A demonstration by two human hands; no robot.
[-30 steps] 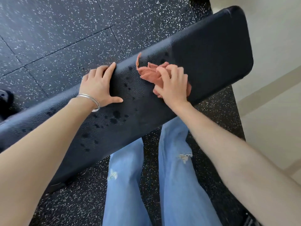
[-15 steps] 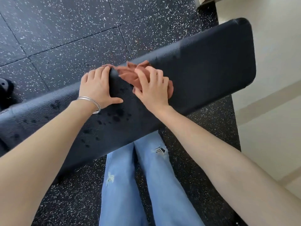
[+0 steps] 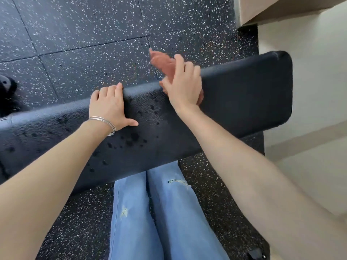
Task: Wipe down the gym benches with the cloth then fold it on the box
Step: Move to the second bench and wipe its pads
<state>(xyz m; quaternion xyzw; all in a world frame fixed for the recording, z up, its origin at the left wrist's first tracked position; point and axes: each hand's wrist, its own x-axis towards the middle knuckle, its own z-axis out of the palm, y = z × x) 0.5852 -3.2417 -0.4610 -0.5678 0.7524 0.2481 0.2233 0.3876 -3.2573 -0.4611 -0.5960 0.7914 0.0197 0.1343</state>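
Note:
A long black padded gym bench (image 3: 244, 102) runs across the head view from left to right. Dark wet spots (image 3: 131, 137) dot its middle. My right hand (image 3: 185, 83) lies with fingers extended on a bunched terracotta cloth (image 3: 160, 60) and presses it against the bench's far edge. Part of the cloth sticks out beyond that edge, over the floor. My left hand (image 3: 110, 107), with thin bangles at the wrist, rests flat on the bench to the left, its fingertips over the far edge and its thumb spread.
Black speckled rubber floor (image 3: 84, 34) surrounds the bench. A tan box-like corner (image 3: 281, 8) shows at the top right, above a pale surface (image 3: 309, 166) on the right. A dark object (image 3: 7, 94) sits at the left edge. My legs in blue jeans (image 3: 150, 212) stand before the bench.
My right hand slid the cloth left along the bench, then away from me to the far edge, where the cloth now overhangs. My left hand stayed in place.

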